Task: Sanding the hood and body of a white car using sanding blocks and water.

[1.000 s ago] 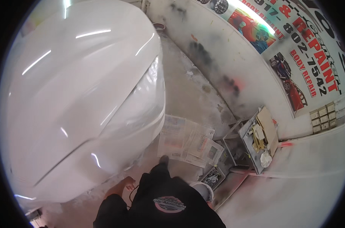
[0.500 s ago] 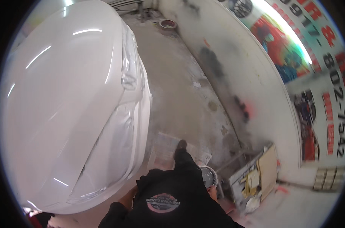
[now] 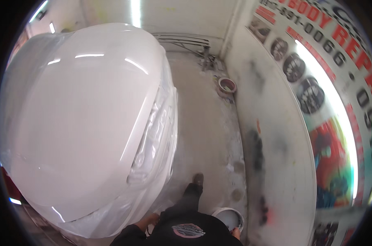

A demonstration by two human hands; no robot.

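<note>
The glossy white car (image 3: pixel 87 115) fills the left side, with clear plastic sheeting (image 3: pixel 147 139) over its lamp and side recesses. My left hand (image 3: pixel 152 218) is low beside it, fingers curled round something I cannot make out. My right hand (image 3: pixel 235 233) grips a white bucket (image 3: pixel 216 213) with grey contents, partly hidden by my dark shirt. My leg and shoe reach forward on the dusty floor beside the car.
A narrow strip of concrete floor (image 3: pixel 200 123) runs between the car and a stained white wall (image 3: pixel 280 164) carrying a printed banner and tube light. A round tub (image 3: pixel 227 79) stands by that wall. Metal rails and stands (image 3: pixel 182 41) sit at the far end.
I have moved forward along the car; the newspapers and cluttered stand have left view, while the tub, rails and back wall show more fully. The bucket remains at my right hand.
</note>
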